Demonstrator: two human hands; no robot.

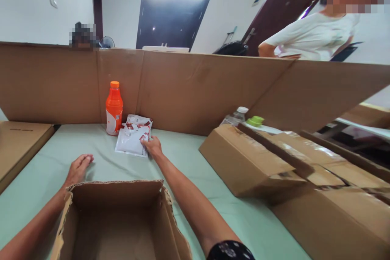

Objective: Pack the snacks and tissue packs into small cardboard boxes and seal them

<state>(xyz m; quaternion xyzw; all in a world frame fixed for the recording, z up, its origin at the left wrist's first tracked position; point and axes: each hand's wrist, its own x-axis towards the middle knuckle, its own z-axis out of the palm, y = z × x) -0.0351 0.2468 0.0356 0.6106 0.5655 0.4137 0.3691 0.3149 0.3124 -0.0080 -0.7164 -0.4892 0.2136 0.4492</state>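
My right hand (154, 146) reaches past the cardboard box and pinches the right edge of a white packet (131, 140) with red print. A second white packet (140, 120) lies partly under it, towards the back. Just left of the packets, an orange drink bottle (114, 107) with an orange cap stands upright. My left hand (78, 168) is near the table surface, fingers loosely stretched to the right, holding nothing. Between my forearms sits an open cardboard box (117, 199) with ragged rims; nothing shows in its visible inside.
Behind the green-covered table (100, 166) runs a tall cardboard wall (195, 89). Several cardboard boxes (243, 158) fill the right side, with a clear bottle (236, 117) and a green cap (255, 121) behind. A flat carton (22, 142) lies left. Two people are beyond the wall.
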